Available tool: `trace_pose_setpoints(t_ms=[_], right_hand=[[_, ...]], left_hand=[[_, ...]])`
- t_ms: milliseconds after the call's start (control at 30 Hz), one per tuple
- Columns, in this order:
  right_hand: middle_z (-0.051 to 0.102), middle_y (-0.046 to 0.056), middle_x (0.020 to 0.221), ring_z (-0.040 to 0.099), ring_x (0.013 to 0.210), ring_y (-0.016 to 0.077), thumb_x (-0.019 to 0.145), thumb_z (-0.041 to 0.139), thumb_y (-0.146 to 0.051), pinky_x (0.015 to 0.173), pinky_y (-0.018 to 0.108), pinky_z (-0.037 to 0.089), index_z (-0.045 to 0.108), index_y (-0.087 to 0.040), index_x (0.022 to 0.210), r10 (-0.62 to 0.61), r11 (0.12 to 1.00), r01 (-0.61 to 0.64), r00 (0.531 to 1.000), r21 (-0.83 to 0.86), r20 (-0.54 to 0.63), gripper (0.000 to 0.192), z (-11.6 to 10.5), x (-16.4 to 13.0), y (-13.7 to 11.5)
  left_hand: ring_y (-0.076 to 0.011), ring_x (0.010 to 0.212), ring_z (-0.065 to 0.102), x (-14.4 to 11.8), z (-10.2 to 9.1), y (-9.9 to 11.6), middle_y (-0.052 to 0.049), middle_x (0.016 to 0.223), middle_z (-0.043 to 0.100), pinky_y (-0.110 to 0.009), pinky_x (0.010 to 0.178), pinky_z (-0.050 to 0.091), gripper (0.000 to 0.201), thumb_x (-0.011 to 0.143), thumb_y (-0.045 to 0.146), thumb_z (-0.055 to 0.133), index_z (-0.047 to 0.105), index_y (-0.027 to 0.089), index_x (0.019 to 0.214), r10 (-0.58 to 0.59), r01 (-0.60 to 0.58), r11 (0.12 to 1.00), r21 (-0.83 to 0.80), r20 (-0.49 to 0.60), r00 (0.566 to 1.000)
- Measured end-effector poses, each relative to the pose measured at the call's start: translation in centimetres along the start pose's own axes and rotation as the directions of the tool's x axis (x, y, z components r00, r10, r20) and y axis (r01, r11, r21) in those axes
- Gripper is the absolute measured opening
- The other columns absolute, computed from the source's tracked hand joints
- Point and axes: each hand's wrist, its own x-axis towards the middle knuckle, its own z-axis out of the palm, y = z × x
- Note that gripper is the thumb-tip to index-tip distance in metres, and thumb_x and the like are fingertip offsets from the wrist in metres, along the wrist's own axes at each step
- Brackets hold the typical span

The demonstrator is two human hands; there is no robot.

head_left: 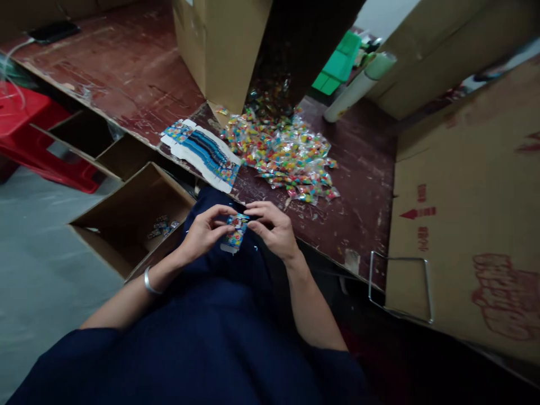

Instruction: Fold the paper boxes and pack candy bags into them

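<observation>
Above my lap, a small blue printed carton [237, 232] is between my two hands. My left hand [203, 232] grips its left side between thumb and fingers. At its upper right edge, my right hand [274, 228] has thumb and fingertips bent in on the carton. A pale flap sticks out at the carton's lower end. On the table just beyond lies a row of flat, overlapping blue cartons [206, 153]. Beside them spreads a heap of small clear packets of colourful candy [287, 154], spilling from a tipped cardboard box [230, 45].
An open cardboard box [105, 225] with several small cartons inside stands below left. A red stool [37, 135] is at the far left. On the brown table [122, 67] are a phone [54, 32], a white roll [354, 93] and a green bin [337, 64]. A large carton [464, 214] borders the right.
</observation>
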Motion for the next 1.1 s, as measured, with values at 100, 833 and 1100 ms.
trace_pose_setpoints(t_ms=[100,833,1100], right_hand=[[0.077,0.009,0.108,0.072,0.095,0.0249,0.097,0.064,-0.043,0.081,0.039,0.060,0.075,-0.023,0.105,0.039,0.926,-0.164,0.937,-0.339,-0.347,0.024,-3.8,0.8,2.9],[0.076,0.003,0.090,0.070,0.079,0.0198,0.096,0.066,-0.030,0.075,0.033,0.054,0.075,-0.025,0.103,-0.100,0.909,0.105,0.994,-0.403,0.034,0.012,-4.8,1.5,-2.2],[0.076,0.005,0.096,0.069,0.088,0.0236,0.097,0.065,-0.025,0.083,0.037,0.057,0.073,-0.027,0.103,-0.159,0.867,0.272,0.945,-0.417,0.285,0.010,-1.7,2.2,-3.5]], left_hand=[[-0.0174,0.081,0.071,0.1,-1.9,-1.3,-0.003,0.092,0.071,-0.031,0.078,0.059,0.027,0.083,0.033,0.074,0.061,0.019,0.101,-0.027,0.026,0.970,0.243,-0.003,1.000],[-0.0183,0.078,0.072,1.7,-0.7,1.7,-0.006,0.092,0.078,-0.029,0.076,0.055,0.032,0.090,0.033,0.070,0.072,0.014,0.115,-0.098,0.020,0.958,0.284,0.262,0.960],[-0.0169,0.079,0.072,1.1,0.1,1.7,-0.006,0.093,0.076,-0.029,0.075,0.057,0.025,0.085,0.027,0.076,0.069,0.014,0.105,-0.109,0.075,0.990,0.121,0.306,0.946]])
